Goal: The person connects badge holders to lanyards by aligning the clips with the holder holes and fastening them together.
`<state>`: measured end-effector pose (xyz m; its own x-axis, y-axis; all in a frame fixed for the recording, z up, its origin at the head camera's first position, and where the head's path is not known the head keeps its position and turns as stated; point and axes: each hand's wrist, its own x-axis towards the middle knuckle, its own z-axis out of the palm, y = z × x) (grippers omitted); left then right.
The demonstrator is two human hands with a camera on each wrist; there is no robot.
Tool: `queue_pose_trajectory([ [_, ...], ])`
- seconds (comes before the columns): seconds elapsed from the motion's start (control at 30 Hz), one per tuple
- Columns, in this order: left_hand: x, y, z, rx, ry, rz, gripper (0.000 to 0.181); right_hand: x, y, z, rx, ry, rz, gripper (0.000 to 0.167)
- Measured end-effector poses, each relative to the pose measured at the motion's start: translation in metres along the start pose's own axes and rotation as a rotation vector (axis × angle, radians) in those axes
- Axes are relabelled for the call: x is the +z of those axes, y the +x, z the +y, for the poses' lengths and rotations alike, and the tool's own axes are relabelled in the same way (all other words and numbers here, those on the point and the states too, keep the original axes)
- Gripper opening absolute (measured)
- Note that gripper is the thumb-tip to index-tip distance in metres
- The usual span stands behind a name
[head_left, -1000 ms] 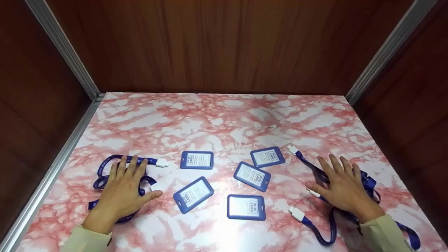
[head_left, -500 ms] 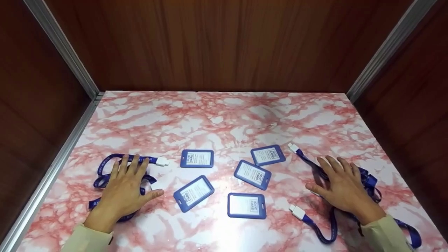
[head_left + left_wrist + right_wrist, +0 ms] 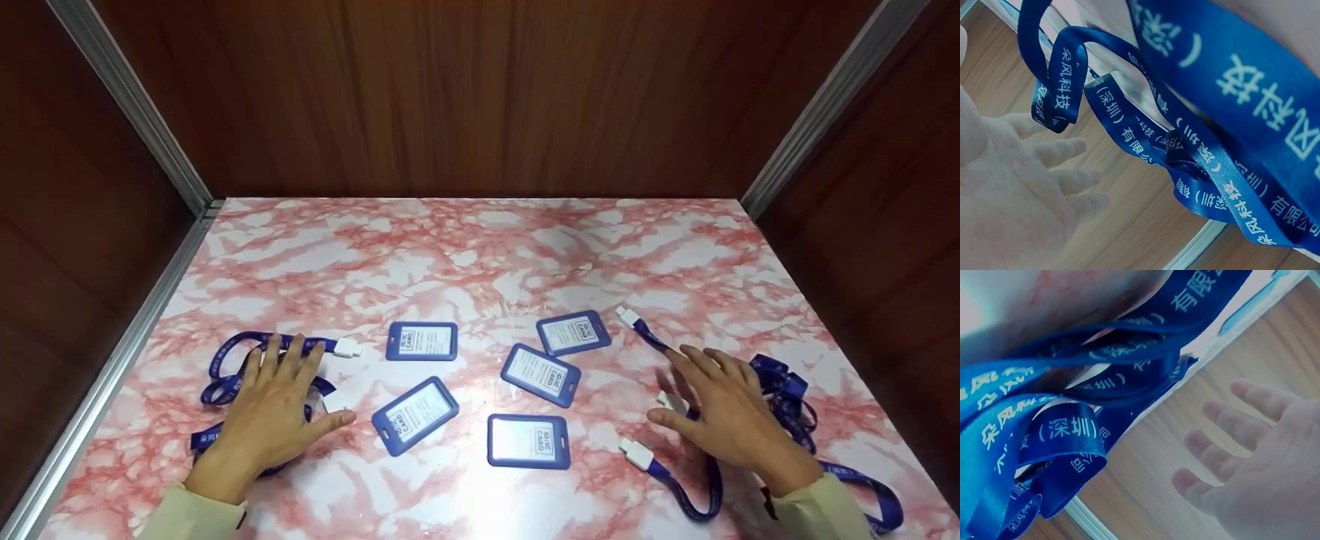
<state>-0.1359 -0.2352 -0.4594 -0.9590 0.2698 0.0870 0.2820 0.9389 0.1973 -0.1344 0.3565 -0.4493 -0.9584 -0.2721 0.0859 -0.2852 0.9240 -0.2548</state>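
Observation:
In the head view the left hand (image 3: 270, 420) hovers palm down over blue lanyards (image 3: 225, 352) with white clips (image 3: 347, 348). Its fingers are spread, and the left wrist view has the palm (image 3: 1010, 191) beside the printed straps (image 3: 1207, 152), holding nothing. The right hand (image 3: 731, 420) is likewise spread above a second group of blue lanyards (image 3: 784, 390); white clips (image 3: 637, 454) lie to its left. From the right wrist view, this hand (image 3: 1264, 450) is apart from the straps (image 3: 1067, 433). Between the hands lie several blue-framed card holders (image 3: 529, 441).
The red-and-white marbled tabletop (image 3: 420, 255) is bounded by a dark wood panel (image 3: 480, 97) at the back and panels at both sides. Metal rails (image 3: 142, 112) run along the corners. One lanyard loop (image 3: 877, 502) lies by the right sleeve.
My right hand has shifted slightly left and toward me, uncovering more of the lanyard bundle and a white clip. The left hand has moved slightly right. Card holders stay in place.

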Motion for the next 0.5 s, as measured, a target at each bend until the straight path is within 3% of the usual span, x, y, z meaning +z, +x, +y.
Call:
queue_pose_trajectory([
  [0.27,0.001,0.0,0.003,0.006,0.011,-0.013,0.111,0.006,-0.006,-0.005,-0.083,-0.02,0.065,0.087],
  [0.5,0.004,-0.001,0.005,0.019,0.022,-0.005,0.111,0.009,-0.011,-0.012,-0.06,-0.027,-0.001,0.086],
])
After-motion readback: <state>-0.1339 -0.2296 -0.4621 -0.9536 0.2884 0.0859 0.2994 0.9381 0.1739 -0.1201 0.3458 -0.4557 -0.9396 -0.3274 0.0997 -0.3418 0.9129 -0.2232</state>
